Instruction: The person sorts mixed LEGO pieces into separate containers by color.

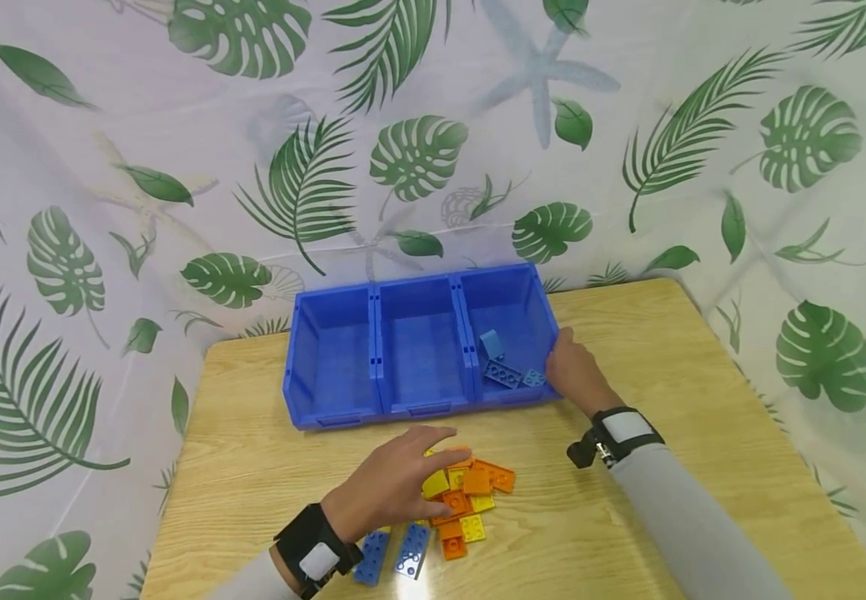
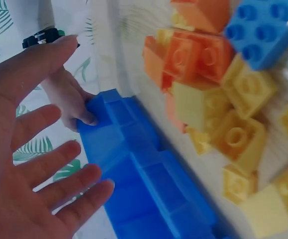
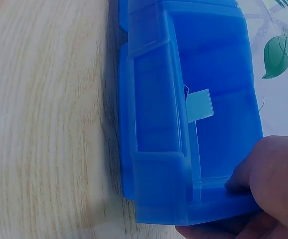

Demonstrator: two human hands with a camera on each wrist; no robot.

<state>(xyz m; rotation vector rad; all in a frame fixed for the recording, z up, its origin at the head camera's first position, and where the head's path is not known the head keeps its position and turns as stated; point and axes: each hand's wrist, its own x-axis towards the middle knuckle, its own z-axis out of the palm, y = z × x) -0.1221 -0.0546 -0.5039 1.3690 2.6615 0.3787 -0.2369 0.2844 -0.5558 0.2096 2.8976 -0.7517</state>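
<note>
My right hand grips the right end wall of a blue three-compartment bin, thumb over the rim in the right wrist view. Inside the right compartment lie a few bluish toy building bricks, one of them a light blue brick. Fingers spread, my left hand hovers over a pile of orange bricks and yellow bricks in front of the bin; nothing is in its grasp. Part of the pile is hidden behind it in the head view. Two blue bricks lie near the left wrist.
The bin stands toward the back of a wooden table. A white cloth printed with green leaves hangs behind and beside the table. Both forearms wear wrist-strapped cameras.
</note>
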